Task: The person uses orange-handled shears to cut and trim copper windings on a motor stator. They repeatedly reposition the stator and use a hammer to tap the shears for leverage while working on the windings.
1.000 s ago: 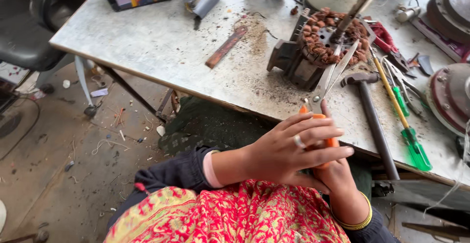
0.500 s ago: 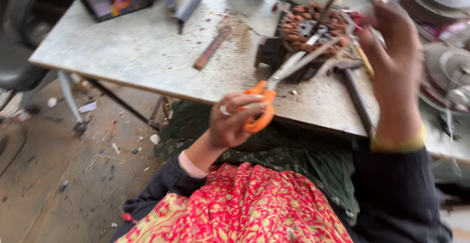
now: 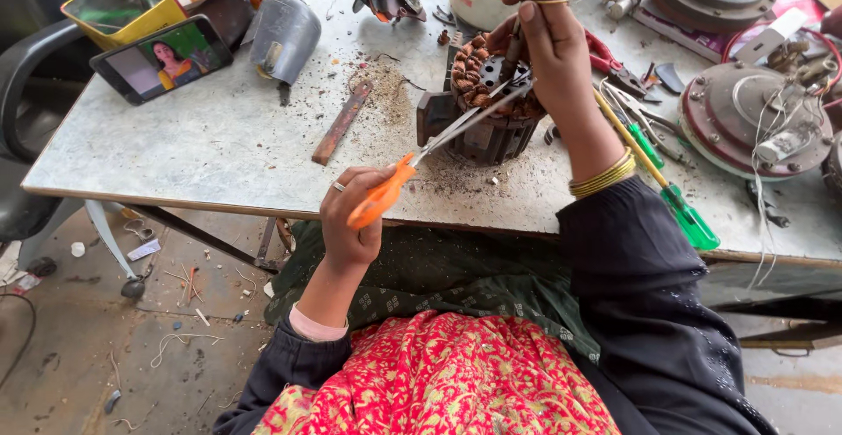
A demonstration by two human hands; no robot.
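Scissors (image 3: 438,141) with orange handles stretch from the near edge of the worktop (image 3: 202,150) toward a stator (image 3: 491,93) wound in copper, which sits at mid-worktop amid dust and wire scraps. The left hand (image 3: 355,216) is clenched around the handles, low and near the worktop's edge, so the long blades angle up and right, their tips on the coils. The right hand (image 3: 548,36) reaches over the stator from the far side, fingers pinched on what looks like a thin strand of wire and a dark rod-like tool, apparently drawing the strand taut above the blades. Just right of the stator lie a green screwdriver (image 3: 675,203) and pliers (image 3: 627,80), within reach.
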